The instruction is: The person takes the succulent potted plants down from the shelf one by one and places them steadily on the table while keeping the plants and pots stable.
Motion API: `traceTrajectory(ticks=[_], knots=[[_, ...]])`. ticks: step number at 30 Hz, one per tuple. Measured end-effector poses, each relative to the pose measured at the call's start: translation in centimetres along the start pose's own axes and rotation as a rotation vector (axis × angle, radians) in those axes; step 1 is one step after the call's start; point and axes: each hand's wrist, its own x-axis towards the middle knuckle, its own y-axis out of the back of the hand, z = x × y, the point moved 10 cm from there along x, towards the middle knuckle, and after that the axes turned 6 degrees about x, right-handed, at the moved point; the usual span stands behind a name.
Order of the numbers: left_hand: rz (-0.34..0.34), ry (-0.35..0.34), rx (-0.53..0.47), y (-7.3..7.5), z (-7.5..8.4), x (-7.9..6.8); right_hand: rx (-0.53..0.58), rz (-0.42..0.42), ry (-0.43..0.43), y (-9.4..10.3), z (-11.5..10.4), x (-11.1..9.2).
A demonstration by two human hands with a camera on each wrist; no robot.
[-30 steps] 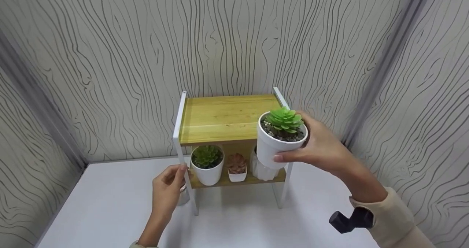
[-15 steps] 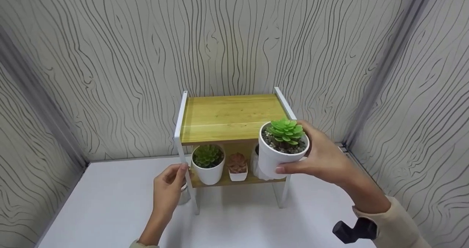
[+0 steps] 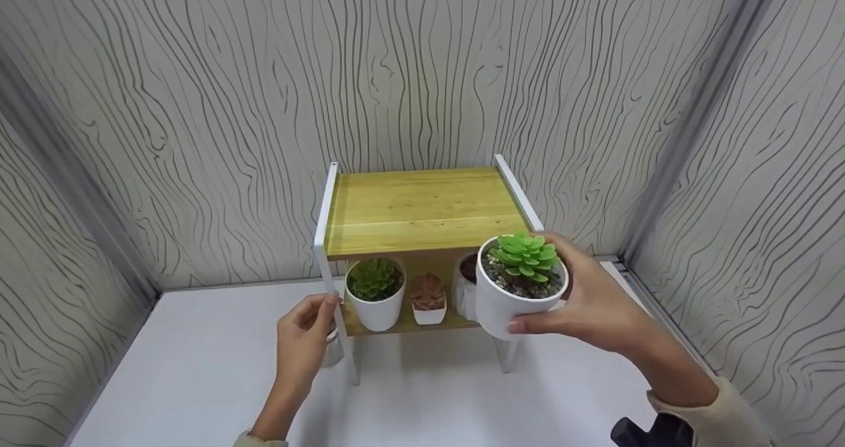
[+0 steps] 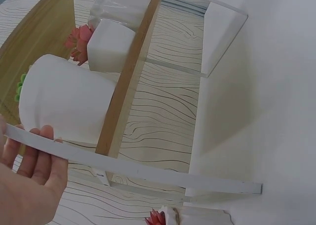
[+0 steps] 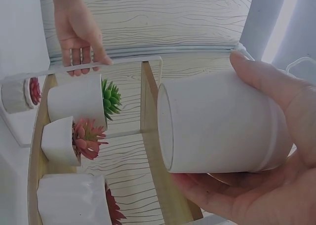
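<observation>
Just in front of the right end of the shelf, the right hand grasps a white pot with a green succulent, held in the air. The left hand pinches the shelf's left front upright. Farther in, three potted plants stand on the shelf's lower board; behind the shelf rises a wood-patterned wall.
</observation>
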Motion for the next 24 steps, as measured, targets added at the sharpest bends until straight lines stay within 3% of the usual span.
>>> traceTrajectory(ticks=[11,24], knots=[[0.006,0.003,0.004,0.0,-0.2,0.0,-0.022,0.046,0.027,1.1,0.2,-1.2],[0.008,0.013,0.008,0.0,-0.1,0.1,-0.067,0.123,-0.040,2.9,2.2,-2.6]])
